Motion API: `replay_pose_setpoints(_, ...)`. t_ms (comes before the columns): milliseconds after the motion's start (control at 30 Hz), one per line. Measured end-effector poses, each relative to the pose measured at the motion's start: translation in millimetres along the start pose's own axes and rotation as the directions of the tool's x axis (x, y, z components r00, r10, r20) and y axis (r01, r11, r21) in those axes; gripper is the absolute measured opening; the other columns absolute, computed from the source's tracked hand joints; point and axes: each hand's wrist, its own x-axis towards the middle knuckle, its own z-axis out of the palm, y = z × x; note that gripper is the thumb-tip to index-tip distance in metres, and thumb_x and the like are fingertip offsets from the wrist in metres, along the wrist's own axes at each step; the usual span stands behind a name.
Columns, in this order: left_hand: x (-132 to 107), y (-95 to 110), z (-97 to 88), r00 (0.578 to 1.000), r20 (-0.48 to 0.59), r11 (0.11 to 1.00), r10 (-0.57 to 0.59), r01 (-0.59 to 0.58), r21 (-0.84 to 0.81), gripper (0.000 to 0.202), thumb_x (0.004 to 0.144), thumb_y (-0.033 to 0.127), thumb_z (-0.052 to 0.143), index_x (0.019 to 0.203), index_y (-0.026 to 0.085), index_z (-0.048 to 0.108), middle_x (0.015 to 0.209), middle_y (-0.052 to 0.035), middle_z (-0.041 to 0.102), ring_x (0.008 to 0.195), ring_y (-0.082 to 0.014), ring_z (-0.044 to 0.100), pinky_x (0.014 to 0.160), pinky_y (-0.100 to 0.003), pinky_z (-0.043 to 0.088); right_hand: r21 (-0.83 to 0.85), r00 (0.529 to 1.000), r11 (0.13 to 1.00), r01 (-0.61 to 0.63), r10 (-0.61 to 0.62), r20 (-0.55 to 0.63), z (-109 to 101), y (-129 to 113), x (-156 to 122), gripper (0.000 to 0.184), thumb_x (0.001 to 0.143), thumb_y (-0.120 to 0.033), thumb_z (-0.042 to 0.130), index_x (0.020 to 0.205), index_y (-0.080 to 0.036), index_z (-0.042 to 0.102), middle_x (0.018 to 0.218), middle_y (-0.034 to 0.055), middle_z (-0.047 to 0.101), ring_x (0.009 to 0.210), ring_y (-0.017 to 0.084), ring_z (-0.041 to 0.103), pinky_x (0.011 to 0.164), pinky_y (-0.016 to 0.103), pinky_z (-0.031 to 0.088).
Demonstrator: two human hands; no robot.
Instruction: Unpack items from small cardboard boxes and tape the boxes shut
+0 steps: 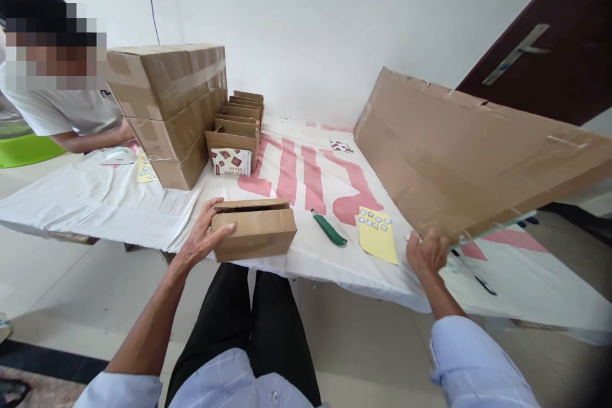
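Note:
My left hand [204, 236] grips the left end of a small brown cardboard box [255, 229] that rests on the white cloth-covered table [95, 201], thumb on its top. My right hand [427, 254] is closed near the table's front edge, under the lower corner of a large tilted sheet of cardboard [468, 153]. What its fingers pinch is hidden. A green-handled knife [329, 228] and a yellow sticker sheet [377, 234] lie between my two hands.
Stacked taped cartons [172, 111] stand at the back left with a row of small open boxes [239, 124] beside them. Another person's arm [90, 137] rests on the table at far left. A dark door [549, 51] is at the right.

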Motion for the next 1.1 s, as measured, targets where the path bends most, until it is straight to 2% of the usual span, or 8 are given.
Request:
replay_pose_setpoints(167, -1.6, -2.3, -11.3, 0.994, 0.108, 0.999, 0.01, -0.005, -0.052, 0.069, 0.086, 0.07, 0.082, 0.138, 0.027, 0.07, 0.173, -0.0136, 0.041, 0.166, -0.0425, 0.038, 0.124, -0.054, 0.053, 0.352, 0.884, 0.862, 0.364, -0.439, 0.161, 12.6, -93.1, -55.2, 0.042, 0.106, -0.046, 0.051, 0.124, -0.017, 0.076, 0.139, 0.0217, 0.072, 0.124, 0.035, 0.07, 0.108, 0.05, 0.058)
replay_pose_setpoints(233, -1.6, -3.1, -18.1, 0.986, 0.166, 0.999, 0.031, -0.023, -0.048, 0.078, 0.082, 0.073, 0.085, 0.143, 0.028, 0.069, 0.177, -0.0149, 0.036, 0.167, -0.0457, 0.034, 0.121, -0.057, 0.054, 0.485, 0.75, 0.738, 0.47, -0.623, 0.221, 21.3, -137.2, -87.5, 0.036, 0.104, -0.052, 0.062, 0.119, -0.024, 0.08, 0.133, 0.0114, 0.076, 0.115, 0.028, 0.073, 0.102, 0.043, 0.061)
replay_pose_setpoints(333, 1.1, -4.8, -30.5, 0.964, 0.26, 0.998, 0.053, -0.047, -0.028, 0.092, 0.075, 0.077, 0.09, 0.152, 0.032, 0.066, 0.18, -0.0153, 0.031, 0.168, -0.0491, 0.03, 0.12, -0.06, 0.055, 0.701, 0.424, 0.445, 0.557, -0.878, 0.22, 25.0, -191.8, -132.4, 0.044, 0.099, -0.056, 0.075, 0.131, -0.025, 0.078, 0.133, 0.0129, 0.076, 0.12, 0.031, 0.071, 0.104, 0.049, 0.061)
replay_pose_setpoints(433, 7.1, -9.3, -41.9, 0.94, 0.333, 0.997, 0.076, -0.064, -0.048, 0.109, 0.07, 0.078, 0.093, 0.163, 0.036, 0.056, 0.182, -0.015, 0.028, 0.168, -0.0498, 0.03, 0.12, -0.062, 0.053, 0.703, 0.309, 0.347, 0.621, -0.932, 0.187, 18.7, -217.6, -159.1, 0.042, 0.093, -0.049, 0.084, 0.127, -0.025, 0.078, 0.128, 0.0124, 0.077, 0.124, 0.032, 0.07, 0.109, 0.052, 0.058)
replay_pose_setpoints(600, 17.2, -21.9, -49.9, 0.905, 0.412, 0.993, 0.11, -0.077, -0.095, 0.124, 0.069, 0.076, 0.095, 0.174, 0.039, 0.039, 0.183, -0.0147, 0.028, 0.165, -0.0476, 0.035, 0.118, -0.059, 0.055, 0.648, 0.293, 0.279, 0.708, -0.952, 0.089, 3.4, -206.6, -174.2, 0.005, 0.099, -0.028, 0.07, 0.097, -0.024, 0.072, 0.097, 0.0064, 0.074, 0.092, 0.026, 0.07, 0.086, 0.041, 0.058)
replay_pose_setpoints(733, 17.5, -27.6, -46.4, 0.9, 0.422, 0.993, 0.106, -0.075, -0.089, 0.127, 0.069, 0.07, 0.099, 0.175, 0.039, 0.036, 0.182, -0.0151, 0.028, 0.163, -0.0457, 0.039, 0.118, -0.059, 0.055, 0.656, 0.273, 0.226, 0.72, -0.961, 0.031, -5.5, -193.5, -183.3, 0.014, 0.101, -0.022, 0.062, 0.089, -0.025, 0.068, 0.09, 0.006, 0.073, 0.088, 0.025, 0.068, 0.084, 0.039, 0.055)
replay_pose_setpoints(933, 14.0, -23.5, -37.1, 0.929, 0.363, 0.996, 0.071, -0.048, -0.072, 0.117, 0.074, 0.063, 0.097, 0.173, 0.037, 0.04, 0.178, -0.0138, 0.035, 0.164, -0.0443, 0.038, 0.117, -0.056, 0.056, 0.715, 0.442, 0.479, 0.509, -0.859, 0.26, -2.3, -206.0, -176.9, 0.016, 0.096, -0.037, 0.066, 0.088, -0.024, 0.07, 0.085, 0.0026, 0.072, 0.079, 0.021, 0.065, 0.076, 0.034, 0.051)
replay_pose_setpoints(1100, 17.3, -21.3, -33.8, 0.932, 0.36, 0.998, 0.041, -0.018, -0.065, 0.112, 0.076, 0.064, 0.093, 0.172, 0.037, 0.04, 0.177, -0.0132, 0.037, 0.159, -0.0445, 0.044, 0.113, -0.057, 0.058, 0.754, 0.465, 0.566, 0.332, -0.794, 0.391, 12.9, -220.0, -165.0, 0.029, 0.091, -0.051, 0.067, 0.087, -0.022, 0.07, 0.08, 0.0009, 0.068, 0.074, 0.019, 0.059, 0.07, 0.032, 0.047)
